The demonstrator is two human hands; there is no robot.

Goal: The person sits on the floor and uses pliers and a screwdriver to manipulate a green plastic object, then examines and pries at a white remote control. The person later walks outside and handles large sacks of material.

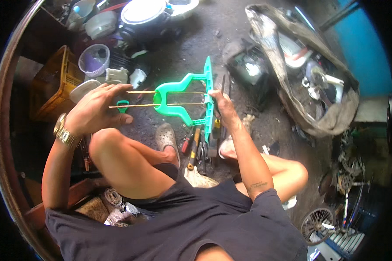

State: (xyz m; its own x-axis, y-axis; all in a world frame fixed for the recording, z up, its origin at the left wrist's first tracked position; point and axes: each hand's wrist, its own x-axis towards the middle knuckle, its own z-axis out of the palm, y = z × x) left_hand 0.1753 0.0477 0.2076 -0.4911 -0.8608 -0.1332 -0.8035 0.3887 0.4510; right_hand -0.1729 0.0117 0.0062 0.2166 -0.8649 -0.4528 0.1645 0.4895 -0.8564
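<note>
In front of me my right hand (224,106) grips a green plastic frame (162,98) by its long crossbar, thumb pressed on the bar's middle. Two thin copper-coloured rods (139,105) run through the frame and stick out to the left. My left hand (93,106), a gold watch on its wrist, is at the rods' free ends. Its fingers and thumb are spread apart, with the fingertips close to the upper rod; contact is unclear. A slim dark shaft (223,83) shows beside my right hand; whether I hold it cannot be told. A small green piece (123,105) appears beyond the left hand.
Between my feet lie a yellow-and-black handled tool (194,148) and other hand tools. A yellow crate (65,82) and a clear tub (94,60) stand left. An open sack (287,87) of scrap lies right, near a black bag (250,69). A bicycle wheel (316,224) is lower right.
</note>
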